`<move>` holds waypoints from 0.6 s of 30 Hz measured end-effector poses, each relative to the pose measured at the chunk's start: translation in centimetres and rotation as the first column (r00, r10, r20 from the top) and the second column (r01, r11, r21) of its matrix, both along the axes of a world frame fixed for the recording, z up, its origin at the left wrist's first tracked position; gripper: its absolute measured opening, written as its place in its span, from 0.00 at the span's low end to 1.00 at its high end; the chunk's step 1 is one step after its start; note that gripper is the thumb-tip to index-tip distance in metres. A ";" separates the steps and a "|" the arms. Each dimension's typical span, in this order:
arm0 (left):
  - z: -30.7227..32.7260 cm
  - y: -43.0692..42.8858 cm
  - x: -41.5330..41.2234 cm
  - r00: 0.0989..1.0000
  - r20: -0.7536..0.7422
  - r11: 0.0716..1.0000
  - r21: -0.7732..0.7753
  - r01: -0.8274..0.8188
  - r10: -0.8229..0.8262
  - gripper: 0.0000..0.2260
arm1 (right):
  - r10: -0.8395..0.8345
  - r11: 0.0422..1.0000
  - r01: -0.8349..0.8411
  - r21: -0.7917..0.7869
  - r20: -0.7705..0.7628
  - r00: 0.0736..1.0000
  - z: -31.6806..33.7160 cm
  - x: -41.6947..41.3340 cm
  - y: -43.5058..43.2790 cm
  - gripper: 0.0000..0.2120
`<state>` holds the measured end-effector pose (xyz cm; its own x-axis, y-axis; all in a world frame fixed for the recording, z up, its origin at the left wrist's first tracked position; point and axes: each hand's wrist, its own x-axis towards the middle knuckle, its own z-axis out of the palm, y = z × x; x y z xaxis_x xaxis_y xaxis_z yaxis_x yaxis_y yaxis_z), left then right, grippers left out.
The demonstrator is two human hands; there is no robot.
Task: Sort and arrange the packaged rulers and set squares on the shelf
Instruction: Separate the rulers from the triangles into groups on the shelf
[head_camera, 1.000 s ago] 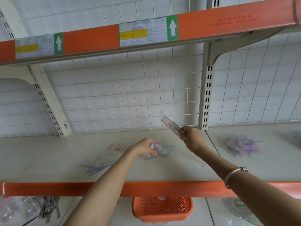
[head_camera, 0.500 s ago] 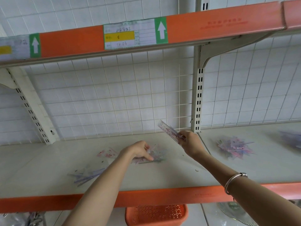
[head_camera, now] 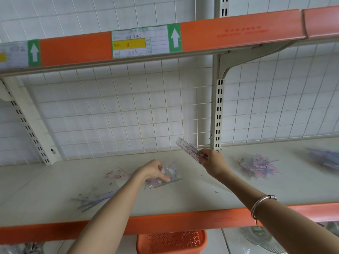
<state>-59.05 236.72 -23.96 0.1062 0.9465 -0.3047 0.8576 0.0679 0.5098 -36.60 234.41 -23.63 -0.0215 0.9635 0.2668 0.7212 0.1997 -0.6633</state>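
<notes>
Hands sorting packaged rulers on a cream metal shelf (head_camera: 201, 197).
Right hand (head_camera: 212, 162) pinches a clear pink-printed plastic ruler (head_camera: 187, 148) aloft by its lower end; left hand (head_camera: 156, 171) curls onto clear plastic packets (head_camera: 171, 174) mid-shelf. Light, stiff, probably slippery: pinch the edges.

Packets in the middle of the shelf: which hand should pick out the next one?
Left. The left hand is right there, gripping the clear packets. The right hand is further right and full, pinching a ruler.

Purple packets (head_camera: 324, 158) blurred at right edge; orange basket (head_camera: 171, 241) cropped below.
</notes>
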 end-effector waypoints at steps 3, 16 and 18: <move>0.1 -0.5 0.4 0.997 0.078 0.998 0.053 0.014 -0.018 0.14 | -0.005 1.000 0.006 0.011 -0.028 1.000 0.1 0.3 0.0 0.07; 1.7 0.4 9.6 0.884 0.450 0.986 0.154 0.064 -0.127 0.19 | -0.170 0.982 0.176 0.071 -0.093 0.981 1.5 7.3 -1.0 0.09; 2.0 0.5 12.4 0.854 0.506 0.988 0.147 0.057 -0.124 0.18 | -0.221 0.972 0.228 0.061 -0.111 0.969 1.6 9.6 -1.3 0.09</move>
<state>-46.62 237.17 -22.01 0.3020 0.9510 -0.0664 0.4720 -0.0886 0.8771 -27.00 233.13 -22.08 0.2244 0.9183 0.3262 0.6818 0.0913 -0.7259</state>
